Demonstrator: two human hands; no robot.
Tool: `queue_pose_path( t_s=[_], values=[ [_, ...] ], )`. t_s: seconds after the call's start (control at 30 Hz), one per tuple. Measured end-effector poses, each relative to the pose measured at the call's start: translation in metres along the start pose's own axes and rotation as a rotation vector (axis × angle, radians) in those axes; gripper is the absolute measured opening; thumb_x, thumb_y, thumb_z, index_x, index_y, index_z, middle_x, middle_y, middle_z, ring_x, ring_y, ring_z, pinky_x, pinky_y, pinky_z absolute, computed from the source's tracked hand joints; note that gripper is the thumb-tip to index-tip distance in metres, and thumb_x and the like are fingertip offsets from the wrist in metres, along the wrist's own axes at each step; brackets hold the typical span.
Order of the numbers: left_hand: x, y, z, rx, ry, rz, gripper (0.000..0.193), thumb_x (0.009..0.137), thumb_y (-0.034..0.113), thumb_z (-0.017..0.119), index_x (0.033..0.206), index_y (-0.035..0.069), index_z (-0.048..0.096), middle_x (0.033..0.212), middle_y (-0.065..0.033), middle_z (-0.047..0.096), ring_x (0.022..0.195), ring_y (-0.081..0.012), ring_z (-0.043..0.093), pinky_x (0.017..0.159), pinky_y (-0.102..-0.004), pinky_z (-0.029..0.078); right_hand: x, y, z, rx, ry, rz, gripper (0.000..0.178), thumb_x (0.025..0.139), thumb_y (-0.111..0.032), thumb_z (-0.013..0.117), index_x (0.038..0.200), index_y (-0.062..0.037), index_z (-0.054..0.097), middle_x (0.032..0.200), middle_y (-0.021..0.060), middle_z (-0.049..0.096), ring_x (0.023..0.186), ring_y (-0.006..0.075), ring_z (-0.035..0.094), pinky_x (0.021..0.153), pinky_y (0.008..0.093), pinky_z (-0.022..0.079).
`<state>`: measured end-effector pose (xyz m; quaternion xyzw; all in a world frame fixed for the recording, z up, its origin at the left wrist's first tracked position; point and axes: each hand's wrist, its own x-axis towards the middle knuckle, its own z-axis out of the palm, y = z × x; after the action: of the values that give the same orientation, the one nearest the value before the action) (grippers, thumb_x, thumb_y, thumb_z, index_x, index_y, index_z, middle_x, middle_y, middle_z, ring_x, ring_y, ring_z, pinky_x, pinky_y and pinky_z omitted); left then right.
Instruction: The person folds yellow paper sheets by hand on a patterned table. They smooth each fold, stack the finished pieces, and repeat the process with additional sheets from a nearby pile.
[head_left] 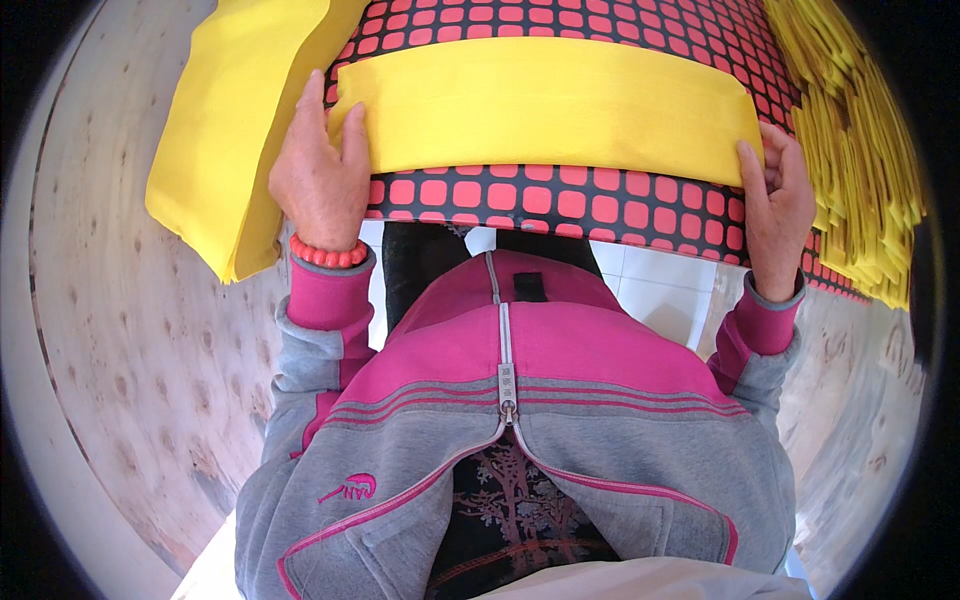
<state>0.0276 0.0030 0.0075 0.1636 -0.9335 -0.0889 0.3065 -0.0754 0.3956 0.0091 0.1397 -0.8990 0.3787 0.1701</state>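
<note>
A folded strip of yellow cloth (550, 105) lies across a tabletop with a red-and-black square pattern. My left hand (325, 165), with a red bead bracelet at the wrist, holds the strip's left end between thumb and fingers. At the right end, my right hand (778, 200) pinches the cloth, its thumb on top and the fingers curled round the edge. The strip looks flat and fairly straight between both hands.
A stack of wide yellow cloth (225, 130) hangs over the table's left side. At the right, a pile of folded yellow pieces (860, 170) stands beside my right hand. The patterned tabletop (540, 198) ends just in front of my body; pale tiled floor (660, 285) shows below.
</note>
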Motion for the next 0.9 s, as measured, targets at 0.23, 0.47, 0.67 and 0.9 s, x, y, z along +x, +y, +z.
queue_pose_path(
  t_s=[0.23,0.47,0.67,0.9],
  values=[
    [0.009,0.046,-0.009,-0.120,0.111,0.505,0.047,0.089,0.011,0.072,0.135,0.003,0.063,0.135,-0.0162,0.066,0.125,-0.0353,0.061,0.112,-0.0540,0.040,-0.001,0.006,-0.001,0.038,0.044,0.001,0.033,0.095,-0.014,0.073,0.125,-0.0028,0.064,0.085,0.0040,0.067,0.072,0.0100,0.064,0.065,0.0243,0.051],
    [0.009,0.112,0.011,-0.341,-0.396,0.756,0.060,0.093,0.037,0.070,0.140,0.001,0.057,0.150,-0.0225,0.050,0.138,-0.0366,0.050,0.116,-0.0548,0.035,0.002,0.005,0.000,0.097,0.034,0.048,0.037,0.094,-0.015,0.074,0.127,-0.0015,0.063,0.082,0.0060,0.069,0.070,0.0115,0.065,0.065,0.0257,0.052],
    [0.012,0.122,0.031,-0.321,-0.417,0.777,0.065,0.096,0.044,0.065,0.144,0.003,0.053,0.150,-0.0250,0.049,0.140,-0.0394,0.046,0.117,-0.0546,0.034,0.007,0.007,-0.002,0.006,0.024,0.021,0.041,0.093,-0.019,0.073,0.128,-0.0010,0.061,0.077,0.0075,0.065,0.065,0.0176,0.065,0.062,0.0306,0.051],
    [0.004,0.120,0.033,-0.285,-0.393,0.750,0.065,0.096,0.045,0.065,0.144,0.003,0.053,0.150,-0.0244,0.048,0.140,-0.0390,0.046,0.114,-0.0586,0.035,0.008,0.005,-0.002,-0.060,0.041,0.011,0.043,0.092,-0.022,0.074,0.127,-0.0001,0.061,0.073,0.0076,0.064,0.061,0.0198,0.062,0.060,0.0339,0.049]
  ],
)
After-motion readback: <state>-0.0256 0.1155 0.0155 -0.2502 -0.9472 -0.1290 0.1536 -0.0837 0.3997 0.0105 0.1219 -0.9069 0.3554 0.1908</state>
